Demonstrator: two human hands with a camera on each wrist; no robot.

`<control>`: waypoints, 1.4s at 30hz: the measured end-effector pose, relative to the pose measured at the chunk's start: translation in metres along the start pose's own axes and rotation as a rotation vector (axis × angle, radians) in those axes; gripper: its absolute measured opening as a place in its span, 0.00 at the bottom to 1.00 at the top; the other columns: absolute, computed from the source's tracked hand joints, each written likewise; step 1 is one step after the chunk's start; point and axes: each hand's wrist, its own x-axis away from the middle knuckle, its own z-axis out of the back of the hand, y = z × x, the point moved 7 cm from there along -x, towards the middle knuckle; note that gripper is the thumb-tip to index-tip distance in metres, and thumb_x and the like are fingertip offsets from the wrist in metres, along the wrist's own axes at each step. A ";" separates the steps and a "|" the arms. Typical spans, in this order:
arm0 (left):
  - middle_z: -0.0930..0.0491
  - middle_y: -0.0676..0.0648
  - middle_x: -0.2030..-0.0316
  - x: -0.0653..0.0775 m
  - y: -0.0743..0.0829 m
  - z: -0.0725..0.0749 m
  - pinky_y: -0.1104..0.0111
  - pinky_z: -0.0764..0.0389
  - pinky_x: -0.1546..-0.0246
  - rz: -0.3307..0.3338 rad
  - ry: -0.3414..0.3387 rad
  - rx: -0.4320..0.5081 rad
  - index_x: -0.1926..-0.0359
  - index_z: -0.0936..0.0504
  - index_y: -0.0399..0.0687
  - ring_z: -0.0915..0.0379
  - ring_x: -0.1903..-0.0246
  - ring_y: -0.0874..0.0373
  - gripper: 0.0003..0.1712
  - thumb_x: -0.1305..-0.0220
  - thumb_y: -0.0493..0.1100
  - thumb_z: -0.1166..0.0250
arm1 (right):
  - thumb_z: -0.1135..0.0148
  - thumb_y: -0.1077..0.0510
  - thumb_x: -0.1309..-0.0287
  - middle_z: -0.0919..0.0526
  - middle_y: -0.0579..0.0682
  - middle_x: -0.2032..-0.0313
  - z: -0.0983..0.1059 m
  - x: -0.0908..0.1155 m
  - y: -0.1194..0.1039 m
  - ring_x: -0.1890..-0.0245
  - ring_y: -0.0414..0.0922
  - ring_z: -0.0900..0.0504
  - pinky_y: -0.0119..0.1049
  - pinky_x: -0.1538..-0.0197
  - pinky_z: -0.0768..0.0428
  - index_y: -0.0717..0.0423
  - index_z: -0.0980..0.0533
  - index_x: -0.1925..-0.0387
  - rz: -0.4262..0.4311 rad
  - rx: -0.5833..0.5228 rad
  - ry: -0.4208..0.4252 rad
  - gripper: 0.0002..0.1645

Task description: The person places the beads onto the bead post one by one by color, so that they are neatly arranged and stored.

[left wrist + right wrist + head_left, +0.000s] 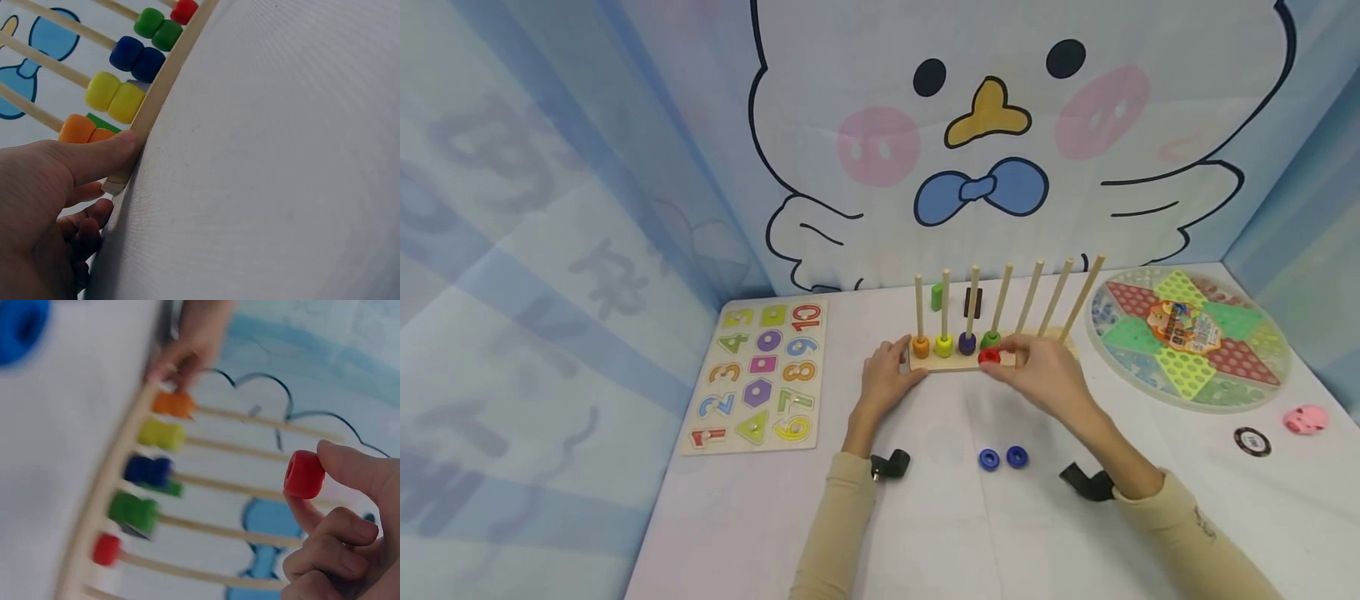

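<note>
A wooden peg rack (pixel 955 364) with several upright pegs stands on the table. Its pegs carry pairs of orange beads (pixel 78 129), yellow beads (pixel 115 98), dark blue beads (pixel 137 59) and green beads (pixel 133 512), plus one red bead (pixel 107 549). My left hand (pixel 886 379) grips the rack's left end, thumb on the front edge. Between thumb and index finger, my right hand (pixel 1051 377) pinches another red bead (pixel 305 474), held apart from the pegs in the right wrist view. In the head view, this hand hides part of the rack's right side.
Two blue beads (pixel 1003 457) lie in front of the rack. A number puzzle board (pixel 820 375) is at left. To the right are a round game board (pixel 1180 400), a black chip (pixel 1252 442) and a pink pig toy (pixel 1305 419). Behind the rack stands a green block (pixel 936 297).
</note>
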 end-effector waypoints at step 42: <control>0.30 0.54 0.68 0.000 -0.003 -0.002 0.67 0.39 0.66 0.031 -0.009 -0.001 0.34 0.31 0.51 0.38 0.70 0.60 0.40 0.46 0.58 0.31 | 0.37 0.46 0.41 0.36 0.49 0.88 0.058 0.006 0.031 0.89 0.40 0.42 0.33 0.87 0.44 0.57 0.18 0.58 0.086 -0.194 0.291 0.19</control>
